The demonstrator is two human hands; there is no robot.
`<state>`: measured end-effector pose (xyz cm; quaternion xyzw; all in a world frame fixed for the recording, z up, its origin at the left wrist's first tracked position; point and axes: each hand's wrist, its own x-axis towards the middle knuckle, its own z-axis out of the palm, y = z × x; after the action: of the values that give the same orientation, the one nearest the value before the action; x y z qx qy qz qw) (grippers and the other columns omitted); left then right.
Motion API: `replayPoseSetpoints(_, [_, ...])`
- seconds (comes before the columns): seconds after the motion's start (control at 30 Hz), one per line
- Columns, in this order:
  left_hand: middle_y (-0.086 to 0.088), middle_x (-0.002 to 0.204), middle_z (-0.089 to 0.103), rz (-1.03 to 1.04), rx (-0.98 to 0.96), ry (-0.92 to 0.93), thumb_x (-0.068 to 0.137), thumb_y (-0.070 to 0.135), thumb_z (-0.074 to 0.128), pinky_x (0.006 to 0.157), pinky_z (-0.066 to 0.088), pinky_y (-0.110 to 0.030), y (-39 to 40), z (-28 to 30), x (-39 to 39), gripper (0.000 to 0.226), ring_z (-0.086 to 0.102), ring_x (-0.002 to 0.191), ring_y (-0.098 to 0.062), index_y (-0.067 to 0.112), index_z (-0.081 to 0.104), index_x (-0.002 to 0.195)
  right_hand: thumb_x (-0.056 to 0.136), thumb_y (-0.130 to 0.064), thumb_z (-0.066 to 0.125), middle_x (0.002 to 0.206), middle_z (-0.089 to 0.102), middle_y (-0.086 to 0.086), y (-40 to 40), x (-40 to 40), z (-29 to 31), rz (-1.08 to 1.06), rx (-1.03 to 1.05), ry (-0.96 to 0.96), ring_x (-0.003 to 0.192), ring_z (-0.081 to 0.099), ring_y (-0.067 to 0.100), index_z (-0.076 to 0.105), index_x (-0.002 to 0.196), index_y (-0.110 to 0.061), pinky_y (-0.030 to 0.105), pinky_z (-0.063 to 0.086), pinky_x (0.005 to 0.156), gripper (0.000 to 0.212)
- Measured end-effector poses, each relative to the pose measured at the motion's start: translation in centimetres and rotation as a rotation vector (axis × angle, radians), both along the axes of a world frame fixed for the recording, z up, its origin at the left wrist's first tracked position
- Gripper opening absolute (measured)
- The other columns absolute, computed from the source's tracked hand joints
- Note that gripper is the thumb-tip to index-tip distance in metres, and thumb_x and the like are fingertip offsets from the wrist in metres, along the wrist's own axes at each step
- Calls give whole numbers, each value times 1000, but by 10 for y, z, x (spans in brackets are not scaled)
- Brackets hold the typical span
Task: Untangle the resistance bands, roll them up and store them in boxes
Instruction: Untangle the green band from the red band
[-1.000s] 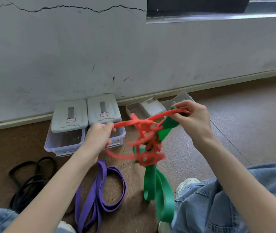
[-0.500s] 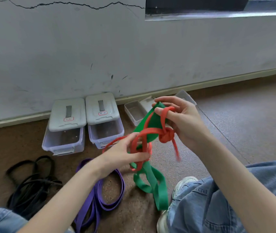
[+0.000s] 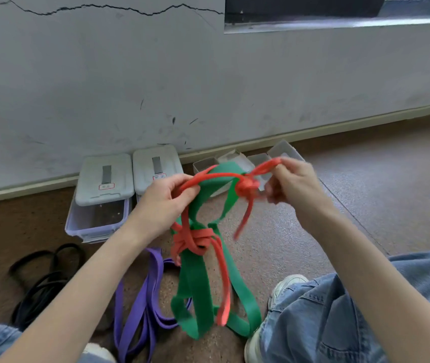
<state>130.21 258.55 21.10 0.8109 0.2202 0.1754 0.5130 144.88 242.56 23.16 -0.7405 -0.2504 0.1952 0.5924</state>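
A thin red band [image 3: 195,241] is knotted around a wide green band [image 3: 195,286]; both hang in the air in front of me. My left hand [image 3: 165,200] grips the red and green bands at the upper left. My right hand [image 3: 291,183] pinches a red loop at the upper right, beside a tight red knot [image 3: 246,188]. A second red knot sits lower on the green band. The green loops dangle down to the floor between my knees.
A purple band [image 3: 143,305] and a black band [image 3: 41,281] lie on the brown floor at the left. Two lidded clear boxes [image 3: 104,184] stand by the wall, with open grey boxes [image 3: 282,150] to their right. My jeans-clad legs and white shoes frame the bottom.
My hands have moved apart, spreading the tangle. The left hand rose from the lower knot to the upper left; the bands now hang longer toward the floor.
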Motion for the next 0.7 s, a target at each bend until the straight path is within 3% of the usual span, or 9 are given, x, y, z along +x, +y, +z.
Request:
replayPoseSetpoints(0.1, [-6, 85, 71, 8, 416, 158, 94, 16, 53, 77, 51, -39, 3, -8, 0, 18, 65, 83, -22, 16, 70, 100, 99, -5, 36, 58, 60, 7, 3, -2, 9, 77, 209, 65, 56, 64, 22, 59, 84, -7, 28, 52, 51, 28])
replayPoseSetpoints(0.23, [-3, 79, 71, -93, 60, 188, 93, 9, 54, 78, 55, -31, 3, -14, -6, 15, 67, 79, -19, 14, 66, 86, 98, -4, 42, 89, 66, 16, 8, -5, 4, 155, 106, 7, 77, 67, 19, 61, 97, -11, 29, 59, 67, 20])
replayPoseSetpoints(0.3, [8, 66, 65, -102, -112, 113, 92, 12, 54, 62, 50, -18, 3, -7, -7, 15, 61, 69, -9, 18, 65, 84, 94, 3, 44, 97, 67, 14, 7, 3, -1, 36, -43, -88, 79, 66, 19, 60, 107, -19, 42, 58, 75, 30])
replayPoseSetpoints(0.37, [7, 64, 61, -85, -229, 36, 92, 15, 54, 57, 45, -17, 3, 1, -5, 15, 57, 65, -7, 16, 68, 88, 88, 9, 42, 106, 65, 9, 5, 7, -3, -39, -123, -89, 86, 65, 23, 52, 120, -25, 50, 53, 84, 48])
replayPoseSetpoints(0.43, [4, 61, 56, -108, -260, -2, 93, 12, 53, 54, 41, -14, -2, 7, -3, 15, 50, 57, -6, 11, 68, 91, 85, 9, 46, 109, 64, 4, 3, 1, -3, 114, -84, -114, 95, 64, 24, 52, 120, -24, 44, 54, 84, 48])
replayPoseSetpoints(0.5, [-1, 62, 46, -171, -310, -31, 93, 11, 52, 48, 36, -13, -8, 12, -2, 15, 39, 49, -5, 6, 66, 91, 85, -8, 61, 105, 66, -2, 7, -15, -4, 442, -99, -152, 97, 65, 18, 56, 114, -26, 31, 56, 78, 35])
replayPoseSetpoints(0.57, [-6, 68, 44, -225, -351, -43, 92, 13, 53, 46, 33, -14, -13, 14, -2, 14, 36, 46, -4, 6, 66, 90, 79, -23, 72, 97, 67, -5, 12, -30, -8, 617, -205, -199, 88, 66, 9, 55, 112, -27, 25, 56, 73, 37])
replayPoseSetpoints(0.63, [-8, 68, 48, -215, -343, -35, 91, 12, 55, 45, 31, -13, -12, 15, -3, 14, 36, 44, -3, 5, 66, 90, 79, -17, 71, 88, 64, -8, 15, -28, -13, 573, -289, -364, 80, 63, 5, 56, 109, -21, 24, 54, 71, 33])
replayPoseSetpoints(0.7, [5, 55, 52, -177, -234, 14, 89, 10, 58, 44, 31, -11, -9, 14, -3, 10, 39, 42, 0, 7, 68, 88, 81, -10, 65, 99, 62, -4, 12, -17, -14, 424, -401, -602, 91, 59, 13, 60, 109, -18, 34, 52, 81, 29])
